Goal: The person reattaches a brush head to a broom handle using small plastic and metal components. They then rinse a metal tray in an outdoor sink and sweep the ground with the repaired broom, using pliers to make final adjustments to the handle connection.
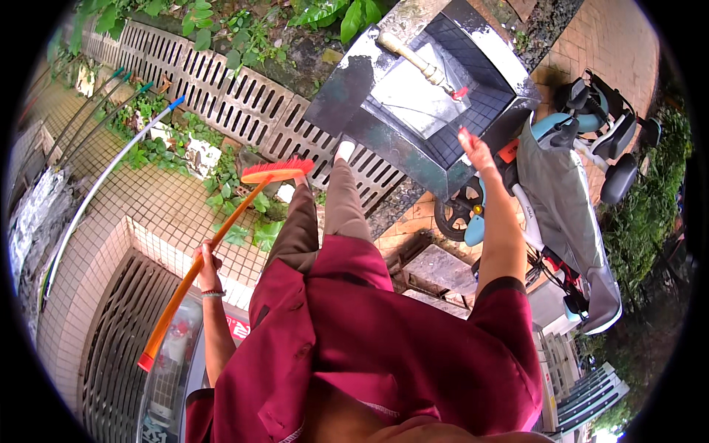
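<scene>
My left hand (209, 267) is closed around the orange handle of a broom (240, 210), held slantwise at my left side. Its red-orange bristle head (278, 170) points up and away, beside my feet. On the right, my right hand (478, 151) reaches out over the near right rim of a dark-tiled sink (413, 164). Its fingers look stretched out, with nothing visible in them. Just beyond it, a pale tap (413, 57) with a red handle (459, 93) extends over the basin. A bright pale patch lies on the basin's bottom.
A slotted drain cover (247, 103) runs past the sink's left. An electric bike with a grey cover (554, 192) stands close to my right arm. Farther left are a white pole with a blue tip (111, 173), green plants and a slatted grate (122, 332).
</scene>
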### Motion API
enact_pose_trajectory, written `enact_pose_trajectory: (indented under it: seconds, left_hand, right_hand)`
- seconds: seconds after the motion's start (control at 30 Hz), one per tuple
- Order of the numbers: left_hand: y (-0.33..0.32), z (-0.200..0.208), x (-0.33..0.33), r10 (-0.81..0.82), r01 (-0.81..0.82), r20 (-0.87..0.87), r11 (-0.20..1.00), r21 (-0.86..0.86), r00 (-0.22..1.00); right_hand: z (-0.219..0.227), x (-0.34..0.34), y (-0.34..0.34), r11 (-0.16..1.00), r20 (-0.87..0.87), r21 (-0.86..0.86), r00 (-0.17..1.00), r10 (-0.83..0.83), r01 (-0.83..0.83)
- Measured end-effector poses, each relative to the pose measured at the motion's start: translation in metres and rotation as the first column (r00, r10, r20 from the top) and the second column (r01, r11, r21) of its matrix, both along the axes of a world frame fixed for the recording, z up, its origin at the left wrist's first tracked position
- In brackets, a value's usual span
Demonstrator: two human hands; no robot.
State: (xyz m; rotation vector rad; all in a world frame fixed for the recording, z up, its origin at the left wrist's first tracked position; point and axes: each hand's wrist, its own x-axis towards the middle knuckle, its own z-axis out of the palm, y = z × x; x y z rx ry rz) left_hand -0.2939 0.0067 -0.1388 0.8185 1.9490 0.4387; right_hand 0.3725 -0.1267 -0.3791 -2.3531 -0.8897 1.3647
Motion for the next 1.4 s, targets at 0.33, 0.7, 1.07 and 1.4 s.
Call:
enact_pose_trajectory:
  seconds: [0.33,0.7,1.07,1.4]
  left_hand:
    - [0.009,-0.001,-0.013,-0.057,0.057,0.002,0.998,0.04,0.998]
    - [0.004,0.002,-0.022,0.024,-0.033,0.08,0.993,0.114,0.997]
    - [0.006,0.006,-0.021,0.027,-0.034,0.038,0.983,0.183,0.999]
    - [0.01,0.022,-0.035,0.058,-0.07,0.052,0.957,0.28,0.997]
  right_hand:
    - [0.077,-0.023,0.019,0.986,0.096,0.059,0.982,-0.162,0.157]
    - [0.173,-0.011,-0.017,0.908,-0.104,0.227,0.936,-0.337,0.353]
    - [0.3,-0.024,0.09,0.988,0.235,0.15,0.972,0.009,-0.045]
    - [0.346,-0.04,0.16,0.988,0.147,-0.107,0.984,-0.097,0.113]
